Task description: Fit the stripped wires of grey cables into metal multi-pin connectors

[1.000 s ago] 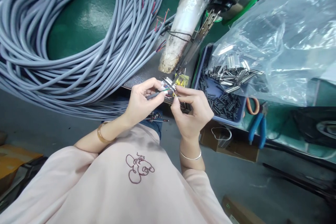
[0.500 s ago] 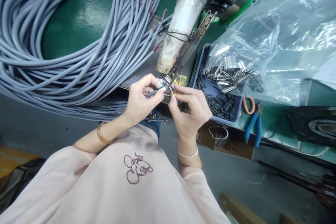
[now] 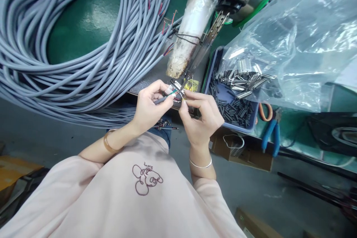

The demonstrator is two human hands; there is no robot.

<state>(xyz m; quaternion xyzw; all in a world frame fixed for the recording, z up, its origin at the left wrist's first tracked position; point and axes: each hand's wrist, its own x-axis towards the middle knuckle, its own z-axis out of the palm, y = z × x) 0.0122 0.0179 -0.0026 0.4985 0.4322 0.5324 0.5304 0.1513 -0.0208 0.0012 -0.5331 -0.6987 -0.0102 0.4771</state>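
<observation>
My left hand point(image 3: 147, 108) pinches the end of a grey cable point(image 3: 160, 100), whose thin coloured cores, a green one among them, fan out past the fingertips. My right hand point(image 3: 202, 115) has thumb and forefinger closed on a thin pale wire point(image 3: 182, 97). Between the two hands, the dark tip of a soldering iron point(image 3: 213, 31) comes down at a slant onto a small metal connector point(image 3: 176, 84) at the bench edge. Fingers partly cover the connector, so which wires touch it cannot be made out. A yellow sponge-like pad point(image 3: 193, 84) lies just behind.
Many grey cables point(image 3: 92, 63) loop across the left. A plastic-wrapped white roll point(image 3: 186, 33) stands beside the iron. To the right are a blue bin point(image 3: 252, 127) of small black parts, a clear bag point(image 3: 292, 41) with metal connectors, and blue-handled cutters point(image 3: 272, 130).
My right hand has shifted very slightly left. The wire in its pinch looked yellower before and now looks pale. My left hand keeps nearly the same place.
</observation>
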